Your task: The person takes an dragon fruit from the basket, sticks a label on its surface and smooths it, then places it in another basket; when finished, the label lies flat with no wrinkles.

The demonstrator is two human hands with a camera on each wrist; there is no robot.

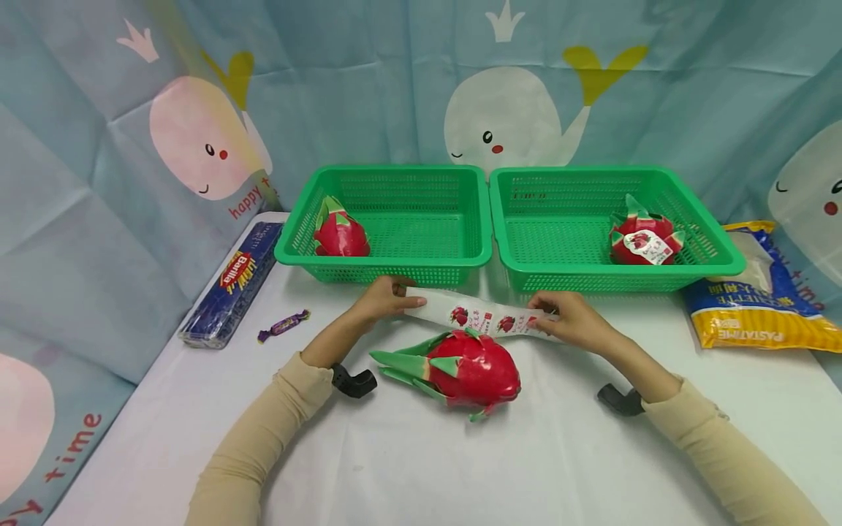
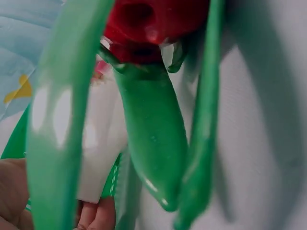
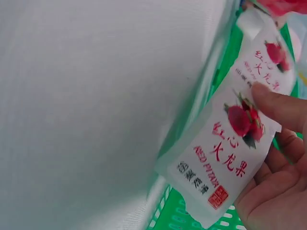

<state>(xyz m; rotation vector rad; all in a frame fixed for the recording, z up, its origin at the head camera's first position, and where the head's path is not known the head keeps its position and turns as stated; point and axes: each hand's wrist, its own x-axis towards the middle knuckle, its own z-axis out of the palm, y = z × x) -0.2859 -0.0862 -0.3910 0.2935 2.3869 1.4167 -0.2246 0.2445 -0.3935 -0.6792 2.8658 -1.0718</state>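
Observation:
A strip of stickers (image 1: pixel 444 307), printed with red pitaya pictures, stretches between both hands above the table. My left hand (image 1: pixel 384 298) pinches its left end, where the backing is bare. At the other end my right hand (image 1: pixel 567 318) grips the strip, thumb on top beside a printed label (image 3: pixel 225 143). Just below the strip lies a large red dragon fruit (image 1: pixel 483 369), its green leaves pointing left. In the left wrist view its green leaf (image 2: pixel 151 134) covers part of the left hand (image 2: pixel 96 213).
Two green baskets stand behind: the left basket (image 1: pixel 388 261) holds a dragon fruit (image 1: pixel 343 235), the right basket (image 1: pixel 618 277) a labelled dragon fruit (image 1: pixel 638 252). A Barilla spaghetti pack (image 1: pixel 233 281) and wrapped candy (image 1: pixel 284 325) lie left, a pasta bag (image 1: pixel 756 299) right.

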